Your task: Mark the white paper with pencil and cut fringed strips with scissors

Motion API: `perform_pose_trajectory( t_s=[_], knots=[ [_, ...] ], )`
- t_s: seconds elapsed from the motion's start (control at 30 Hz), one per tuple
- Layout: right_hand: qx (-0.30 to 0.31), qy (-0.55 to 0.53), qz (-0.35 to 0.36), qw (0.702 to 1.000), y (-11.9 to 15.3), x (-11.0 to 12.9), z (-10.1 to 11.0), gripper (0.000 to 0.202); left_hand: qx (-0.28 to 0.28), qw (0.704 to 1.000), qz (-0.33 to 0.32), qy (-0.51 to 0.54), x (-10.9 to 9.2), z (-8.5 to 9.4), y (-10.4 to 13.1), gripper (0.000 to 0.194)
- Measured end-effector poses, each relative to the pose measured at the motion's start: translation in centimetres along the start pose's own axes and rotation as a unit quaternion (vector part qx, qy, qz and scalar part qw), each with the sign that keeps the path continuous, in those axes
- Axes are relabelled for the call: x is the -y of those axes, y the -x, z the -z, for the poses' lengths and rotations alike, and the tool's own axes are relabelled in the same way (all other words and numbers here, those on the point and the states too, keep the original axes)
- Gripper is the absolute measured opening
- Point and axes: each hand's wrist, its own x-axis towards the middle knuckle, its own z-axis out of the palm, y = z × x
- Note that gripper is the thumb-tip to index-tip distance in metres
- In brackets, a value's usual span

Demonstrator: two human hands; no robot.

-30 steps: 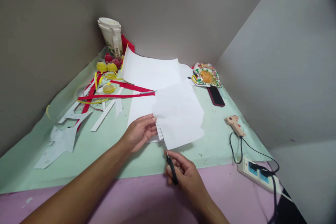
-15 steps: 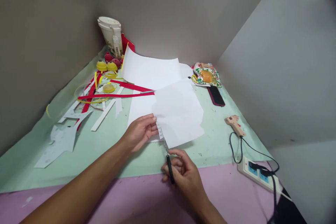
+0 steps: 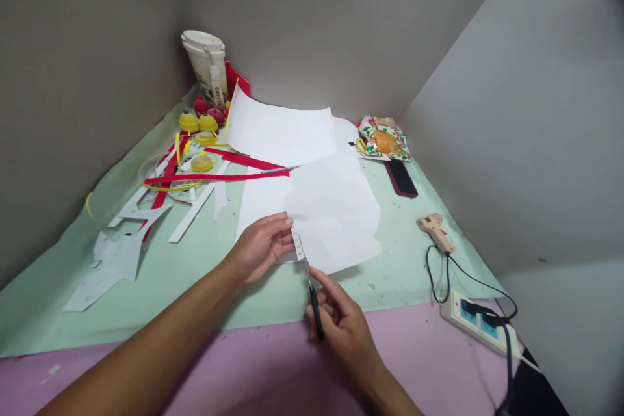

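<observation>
My left hand [image 3: 266, 244] pinches the left edge of a white sheet of paper [image 3: 336, 214], fingers closed on it. My right hand [image 3: 341, 312] is wrapped round the black handle of a pair of scissors [image 3: 315, 309]. The blades reach up to the sheet's near edge, just right of my left fingertips. A narrow strip with small dark marks shows between the left fingers and the blades, along the cut. Under the held sheet lies another white paper [image 3: 256, 201].
Red strips [image 3: 219, 177], yellow pieces [image 3: 202, 164] and paper scraps [image 3: 114, 263] lie at left. A white bucket-like container [image 3: 202, 62] stands at the back. At right are a packet [image 3: 385, 142], phone [image 3: 401, 178], glue gun [image 3: 436, 232] and power strip [image 3: 480, 325] with cords.
The scissor blades have closed further along the sheet's near edge. My right index finger has straightened along them, and the sheet has shifted very slightly right.
</observation>
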Motion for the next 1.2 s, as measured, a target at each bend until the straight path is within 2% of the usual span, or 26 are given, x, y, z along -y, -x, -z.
perform_pose_trajectory(
  t_s=[0.4,1.2],
  knots=[
    [-0.004,0.007,0.013,1.0,-0.1,-0.04,-0.03,0.047,-0.01,1.0,-0.001,0.003,-0.03,-0.22,0.04,0.015],
    [-0.004,0.028,0.023,0.999,-0.08,-0.02,0.32,0.047,0.017,1.0,0.014,-0.013,0.26,-0.32,0.26,0.019]
  ],
)
